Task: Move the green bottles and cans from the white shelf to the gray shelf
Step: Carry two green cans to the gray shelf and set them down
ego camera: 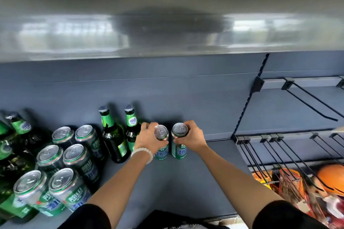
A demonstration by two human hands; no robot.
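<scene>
Far-left bottles cropped, blurred

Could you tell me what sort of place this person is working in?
Most likely a shop aisle being stocked. A gray shelf holds rows of identical green cans and green bottles, wire display hooks hang on the panel to the right, and packaged goods hang below them.

Shiny metal lids are seen on the cans; glossy green glass on the bottles; the gray shelf is painted matt and smooth.
</scene>
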